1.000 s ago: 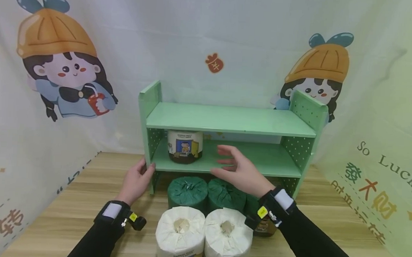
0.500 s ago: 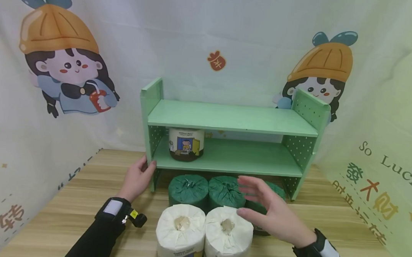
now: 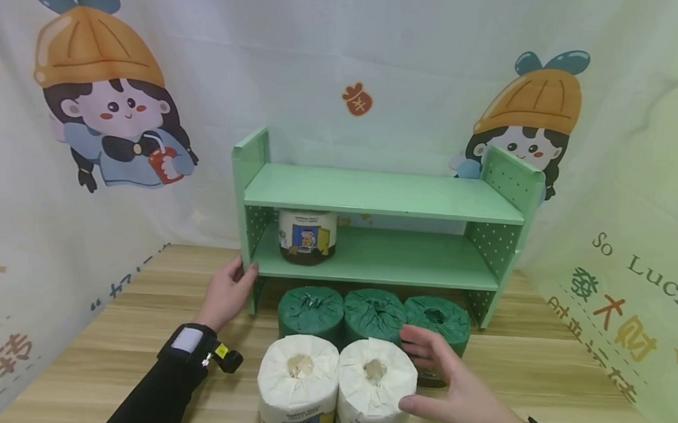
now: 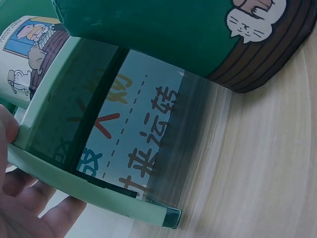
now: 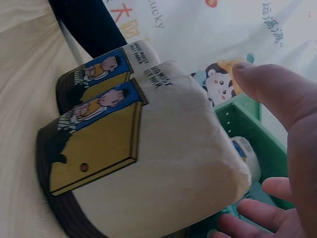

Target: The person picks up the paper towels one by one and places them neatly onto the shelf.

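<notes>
My left hand (image 3: 227, 294) grips the left side panel of a light green two-tier shelf (image 3: 385, 191), thumb at the front edge and fingers behind, as the left wrist view shows. My right hand (image 3: 459, 390) is beside the right white-wrapped toilet roll (image 3: 373, 390), its thumb near the side and its fingers spread, holding nothing. To the left of that roll stands a second white toilet roll (image 3: 297, 386), close against it. Another white-wrapped roll (image 3: 307, 235) sits upright at the left of the lower shelf board.
Behind the white pair stand a left green toilet roll (image 3: 312, 314), a middle green roll (image 3: 373, 311) and a right green roll (image 3: 438, 317), in a row before the shelf. Everything rests on a wood-grain table (image 3: 542, 365). A printed cloth (image 3: 414, 57) hangs behind.
My right hand has come from in front of the lower shelf board down and toward me, to the right white roll. The left hand has kept its grip on the shelf.
</notes>
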Demonstrator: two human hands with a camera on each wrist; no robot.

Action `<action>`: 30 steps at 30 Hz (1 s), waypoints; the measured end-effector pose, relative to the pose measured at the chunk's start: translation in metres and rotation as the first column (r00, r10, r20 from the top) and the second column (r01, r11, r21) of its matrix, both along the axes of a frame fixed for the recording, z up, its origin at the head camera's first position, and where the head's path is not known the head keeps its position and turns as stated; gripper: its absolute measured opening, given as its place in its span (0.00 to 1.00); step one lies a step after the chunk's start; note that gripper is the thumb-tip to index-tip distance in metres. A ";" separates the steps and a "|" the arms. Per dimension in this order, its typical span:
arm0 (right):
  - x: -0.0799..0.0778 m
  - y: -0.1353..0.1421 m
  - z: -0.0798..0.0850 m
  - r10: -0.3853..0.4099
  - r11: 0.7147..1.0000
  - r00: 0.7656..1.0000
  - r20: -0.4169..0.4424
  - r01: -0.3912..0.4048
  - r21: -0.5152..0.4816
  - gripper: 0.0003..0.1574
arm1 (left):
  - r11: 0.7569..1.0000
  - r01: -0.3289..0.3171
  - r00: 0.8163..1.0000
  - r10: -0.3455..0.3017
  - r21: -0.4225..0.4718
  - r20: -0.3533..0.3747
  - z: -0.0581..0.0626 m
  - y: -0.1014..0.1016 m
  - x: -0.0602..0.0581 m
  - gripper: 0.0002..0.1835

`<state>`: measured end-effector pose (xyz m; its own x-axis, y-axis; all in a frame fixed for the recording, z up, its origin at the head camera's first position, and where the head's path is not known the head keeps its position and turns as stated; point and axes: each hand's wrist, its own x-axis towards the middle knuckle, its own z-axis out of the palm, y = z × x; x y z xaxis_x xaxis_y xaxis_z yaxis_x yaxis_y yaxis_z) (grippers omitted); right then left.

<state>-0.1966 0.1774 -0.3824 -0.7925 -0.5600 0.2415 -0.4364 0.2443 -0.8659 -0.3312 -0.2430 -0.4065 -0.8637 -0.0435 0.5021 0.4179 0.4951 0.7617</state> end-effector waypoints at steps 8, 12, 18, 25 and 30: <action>0.001 -0.004 -0.014 0.031 0.999 0.996 0.083 -0.029 -0.021 0.53 | 1.000 0.001 1.000 -0.001 -0.001 0.008 0.003 0.000 0.000 0.26; 0.002 -0.005 -0.018 0.003 1.000 0.986 0.166 -0.001 -0.011 0.54 | 1.000 -0.008 1.000 0.008 -0.013 0.009 0.005 0.000 0.000 0.26; -0.002 -0.007 -0.033 0.022 1.000 0.970 0.241 -0.019 -0.015 0.56 | 1.000 0.004 1.000 -0.004 -0.011 0.009 0.004 -0.001 0.000 0.26; -0.006 -0.010 -0.048 0.027 0.999 0.975 0.222 -0.031 0.015 0.61 | 1.000 0.001 1.000 -0.001 -0.016 0.000 0.003 -0.001 0.001 0.26; -0.004 -0.012 -0.051 0.024 0.999 0.978 0.207 -0.028 0.017 0.64 | 1.000 0.001 1.000 -0.001 -0.015 0.000 0.002 -0.001 0.002 0.26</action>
<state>-0.2010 0.1656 -0.4335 -0.8094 -0.5839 0.0629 -0.2553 0.2533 -0.9331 -0.3297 -0.2437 -0.4046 -0.8636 -0.0352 0.5029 0.4187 0.5057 0.7543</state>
